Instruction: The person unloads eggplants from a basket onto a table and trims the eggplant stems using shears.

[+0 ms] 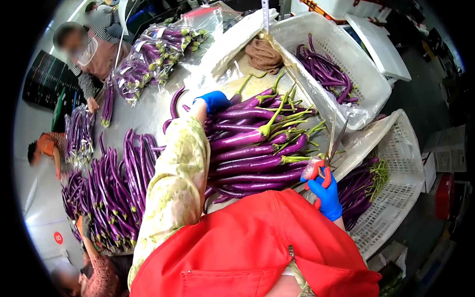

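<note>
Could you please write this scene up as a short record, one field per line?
Left hand: blue-gloved, at the far side of the eggplant pile; grip unclear
Right hand: blue-gloved, holding red-handled scissors, blades parted
Far crate: white, plastic-lined, with eggplants inside
Near crate: white, plastic-lined, with eggplants inside
Brown cloth: beside the far crate
Bagged eggplants: across the table
</note>
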`<state>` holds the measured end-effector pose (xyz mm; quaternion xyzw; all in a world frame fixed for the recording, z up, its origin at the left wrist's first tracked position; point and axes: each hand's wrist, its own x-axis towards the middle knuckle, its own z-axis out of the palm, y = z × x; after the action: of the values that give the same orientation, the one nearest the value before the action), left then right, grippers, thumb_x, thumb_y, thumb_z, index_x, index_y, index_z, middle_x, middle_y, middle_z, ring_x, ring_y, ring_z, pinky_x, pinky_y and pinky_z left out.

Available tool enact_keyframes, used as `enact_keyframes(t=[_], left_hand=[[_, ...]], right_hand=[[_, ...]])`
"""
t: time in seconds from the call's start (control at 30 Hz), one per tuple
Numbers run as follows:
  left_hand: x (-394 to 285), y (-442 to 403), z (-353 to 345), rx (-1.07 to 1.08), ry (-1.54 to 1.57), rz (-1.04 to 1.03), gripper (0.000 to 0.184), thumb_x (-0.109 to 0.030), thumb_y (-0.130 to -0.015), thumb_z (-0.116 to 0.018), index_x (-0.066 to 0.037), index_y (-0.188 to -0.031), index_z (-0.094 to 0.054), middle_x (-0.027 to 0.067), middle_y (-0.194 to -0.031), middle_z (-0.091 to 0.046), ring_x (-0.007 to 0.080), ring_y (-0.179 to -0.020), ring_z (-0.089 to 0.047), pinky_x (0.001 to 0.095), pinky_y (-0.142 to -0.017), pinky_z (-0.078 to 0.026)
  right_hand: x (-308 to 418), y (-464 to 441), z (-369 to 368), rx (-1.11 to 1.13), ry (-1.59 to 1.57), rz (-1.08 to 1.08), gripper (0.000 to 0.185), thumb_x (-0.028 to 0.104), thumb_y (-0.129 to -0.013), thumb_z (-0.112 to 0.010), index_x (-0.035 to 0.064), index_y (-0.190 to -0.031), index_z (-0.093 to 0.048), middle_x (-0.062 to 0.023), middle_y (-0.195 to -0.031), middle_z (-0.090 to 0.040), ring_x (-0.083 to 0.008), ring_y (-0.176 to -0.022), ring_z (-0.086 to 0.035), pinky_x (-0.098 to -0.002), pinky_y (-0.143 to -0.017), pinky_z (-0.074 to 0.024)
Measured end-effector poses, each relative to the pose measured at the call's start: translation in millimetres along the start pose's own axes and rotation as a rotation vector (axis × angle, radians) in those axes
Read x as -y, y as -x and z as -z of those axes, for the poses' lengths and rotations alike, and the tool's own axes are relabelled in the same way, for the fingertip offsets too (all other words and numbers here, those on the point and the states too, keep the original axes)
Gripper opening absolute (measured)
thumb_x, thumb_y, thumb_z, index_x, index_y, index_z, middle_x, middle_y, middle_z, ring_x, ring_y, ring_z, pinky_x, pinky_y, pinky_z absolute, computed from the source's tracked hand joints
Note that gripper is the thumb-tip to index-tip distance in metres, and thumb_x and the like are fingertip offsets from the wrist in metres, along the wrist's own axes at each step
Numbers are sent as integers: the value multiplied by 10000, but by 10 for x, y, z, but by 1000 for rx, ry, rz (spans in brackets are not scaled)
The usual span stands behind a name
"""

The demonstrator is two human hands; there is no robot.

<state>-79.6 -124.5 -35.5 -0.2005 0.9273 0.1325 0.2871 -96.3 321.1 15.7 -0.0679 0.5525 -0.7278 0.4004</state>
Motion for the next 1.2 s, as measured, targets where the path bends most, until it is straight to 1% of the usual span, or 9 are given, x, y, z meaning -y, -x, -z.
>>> enact_keyframes(t=[0.03,0.07,0.13,0.2,0.33,0.6,0.8,1.03,1.2], left_hand=[[32,-5,10,20,135,-23,471,-444,-875,-426,-42,-972,-651,145,-1003,-646,270,-922,-620,364,-813,-446],[28,-5,-17,-133,364,37,384,-359,-773,-553,-36,-945,-666,160,-920,-660,274,-839,-625,358,-774,-457],[-150,113,90,-394,583,137,400,-361,-775,-586,-34,-998,-644,160,-940,-654,278,-870,-618,358,-787,-455],[-380,162,235,-461,597,151,416,-361,-773,-613,-50,-1049,-612,167,-975,-639,297,-909,-610,368,-813,-453],[-667,-149,131,-684,494,-186,397,-318,-825,-595,-82,-1144,-570,181,-943,-636,313,-876,-615,381,-785,-454],[-1174,-667,87,-496,264,-239,327,-313,-783,-599,-93,-1025,-605,190,-975,-621,357,-907,-593,430,-776,-462],[-968,-918,147,-102,256,-77,427,-353,-707,-640,-39,-996,-618,225,-974,-615,369,-934,-585,411,-801,-454],[-772,-421,418,-435,600,-215,463,-293,-677,-653,-14,-1035,-560,191,-863,-626,272,-802,-614,354,-736,-460],[-861,628,1139,-516,935,-386,328,-129,-738,-654,-30,-1041,-577,20,-814,-579,98,-720,-504,256,-695,-432]], right_hand=[[-18,-22,28,-9,-3,6,433,-64,-771,-578,29,-1181,-471,-46,-1001,-546,-110,-907,-546,-250,-779,-446],[-8,-44,45,-6,-6,-15,435,-65,-772,-580,26,-1183,-469,-49,-1004,-550,-114,-910,-552,-255,-782,-451],[40,-89,36,4,-15,-55,439,-67,-773,-583,20,-1187,-466,-56,-1010,-560,-122,-915,-562,-264,-789,-461],[57,-158,5,1,15,-36,446,-60,-775,-599,5,-1195,-464,-63,-1012,-570,-134,-929,-572,-276,-822,-468],[81,-230,-5,14,33,-34,481,-48,-770,-625,5,-1220,-463,-52,-1053,-553,-120,-961,-551,-264,-846,-452],[34,-152,24,-8,-40,-77,450,-3,-786,-633,27,-1208,-479,-17,-1051,-534,-106,-986,-516,-258,-868,-415],[25,-193,77,30,50,-66,454,4,-779,-633,23,-1204,-477,-15,-1012,-527,-91,-946,-505,-246,-835,-416],[218,-162,287,-43,417,217,535,24,-760,-649,-25,-1247,-435,-26,-972,-544,-86,-835,-530,-231,-762,-452],[431,-226,290,-93,776,477,538,56,-736,-674,-12,-1224,-458,-91,-1005,-564,-145,-900,-577,-267,-797,-474]])
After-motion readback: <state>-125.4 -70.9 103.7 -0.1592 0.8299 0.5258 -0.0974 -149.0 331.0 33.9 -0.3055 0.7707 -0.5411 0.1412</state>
